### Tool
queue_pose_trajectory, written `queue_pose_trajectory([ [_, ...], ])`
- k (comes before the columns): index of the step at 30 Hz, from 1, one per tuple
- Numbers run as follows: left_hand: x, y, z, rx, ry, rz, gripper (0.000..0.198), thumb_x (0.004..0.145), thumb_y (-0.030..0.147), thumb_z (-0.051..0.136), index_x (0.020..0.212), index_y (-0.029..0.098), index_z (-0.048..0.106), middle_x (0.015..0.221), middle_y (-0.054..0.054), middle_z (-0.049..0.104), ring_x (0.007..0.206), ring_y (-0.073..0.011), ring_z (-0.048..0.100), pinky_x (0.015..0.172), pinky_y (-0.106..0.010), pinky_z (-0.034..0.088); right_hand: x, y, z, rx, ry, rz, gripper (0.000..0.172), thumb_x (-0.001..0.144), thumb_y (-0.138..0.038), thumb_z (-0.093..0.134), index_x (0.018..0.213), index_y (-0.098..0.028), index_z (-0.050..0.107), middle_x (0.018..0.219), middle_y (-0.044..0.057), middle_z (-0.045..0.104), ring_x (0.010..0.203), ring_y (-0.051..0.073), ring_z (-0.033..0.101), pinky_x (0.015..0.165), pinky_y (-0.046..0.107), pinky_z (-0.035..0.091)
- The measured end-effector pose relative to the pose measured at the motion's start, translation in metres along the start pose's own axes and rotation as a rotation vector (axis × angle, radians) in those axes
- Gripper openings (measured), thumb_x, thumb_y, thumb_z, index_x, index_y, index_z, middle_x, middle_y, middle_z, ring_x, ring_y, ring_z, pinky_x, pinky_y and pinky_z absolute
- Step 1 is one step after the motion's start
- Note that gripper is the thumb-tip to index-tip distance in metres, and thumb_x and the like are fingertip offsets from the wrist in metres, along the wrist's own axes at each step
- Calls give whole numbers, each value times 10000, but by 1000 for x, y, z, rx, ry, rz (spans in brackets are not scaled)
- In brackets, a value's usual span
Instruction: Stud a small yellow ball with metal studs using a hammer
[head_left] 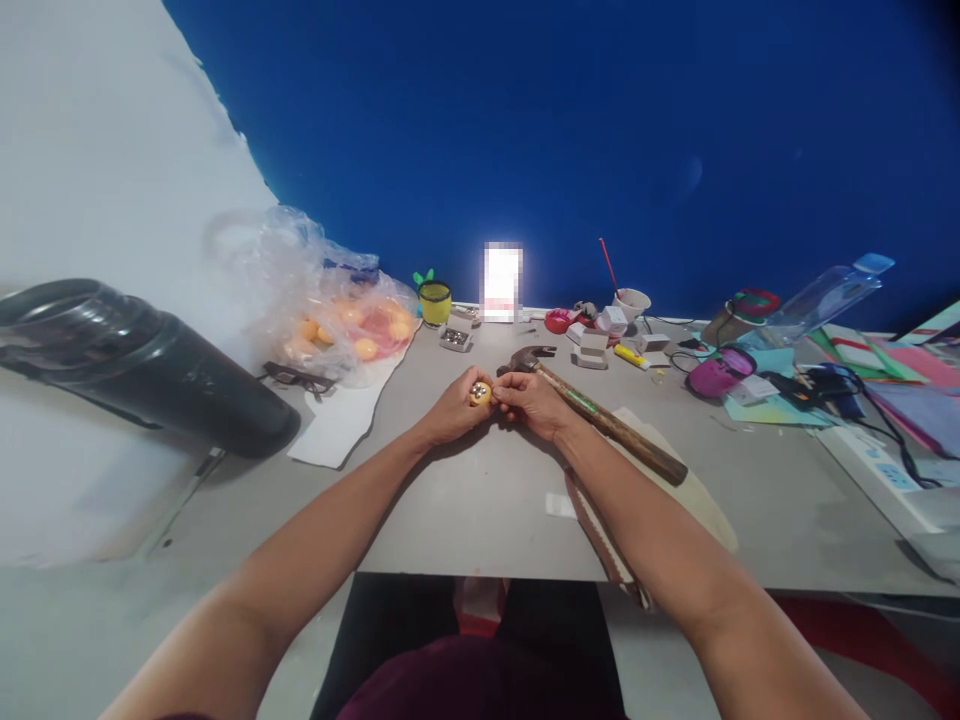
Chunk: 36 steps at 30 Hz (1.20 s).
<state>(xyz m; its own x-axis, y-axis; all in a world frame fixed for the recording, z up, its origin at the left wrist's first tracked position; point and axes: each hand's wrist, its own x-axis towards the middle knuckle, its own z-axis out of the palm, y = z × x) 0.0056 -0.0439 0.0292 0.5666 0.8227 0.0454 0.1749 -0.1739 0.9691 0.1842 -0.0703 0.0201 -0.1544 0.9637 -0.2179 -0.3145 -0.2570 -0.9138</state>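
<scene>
My left hand (459,408) is closed around a small yellow-orange ball (480,393) with several shiny metal studs on its top. Beside it, the pinched fingers of my right hand (531,402) meet the ball's right edge; anything between those fingertips is too small to make out. Just behind my right hand lies a claw hammer (619,430), its wooden handle slanting toward the front right over a pale cloth (705,500). A small open box (456,334) with shiny metal pieces stands behind the ball.
At left lie a clear plastic bag (352,320) of orange balls, eyeglasses (300,378) and a dark flask (150,360). Small white boxes (592,350), a paper cup (632,302), a yellow tube (631,357) and a tilted plastic bottle (832,295) are toward the right, with a power strip (885,465).
</scene>
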Motion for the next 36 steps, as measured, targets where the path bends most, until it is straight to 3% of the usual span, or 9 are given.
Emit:
queue_pose_trajectory([
  [19, 0, -5, 1, 90, 0, 11, 275, 799, 326, 674, 969, 204, 495, 742, 51, 561, 621, -102, 492, 580, -225, 396, 4, 5, -3, -35, 11, 9, 380, 540, -360, 951, 728, -150, 696, 624, -1, 655, 506, 68, 518, 427, 157, 411],
  [36, 0, -4, 1, 86, 18, 8, 270, 758, 311, 648, 954, 205, 495, 765, 55, 539, 639, -100, 474, 571, -217, 383, 0, 3, 6, -125, 73, -118, 334, 562, -360, 908, 718, -156, 694, 617, -10, 646, 483, 63, 493, 425, 174, 381],
])
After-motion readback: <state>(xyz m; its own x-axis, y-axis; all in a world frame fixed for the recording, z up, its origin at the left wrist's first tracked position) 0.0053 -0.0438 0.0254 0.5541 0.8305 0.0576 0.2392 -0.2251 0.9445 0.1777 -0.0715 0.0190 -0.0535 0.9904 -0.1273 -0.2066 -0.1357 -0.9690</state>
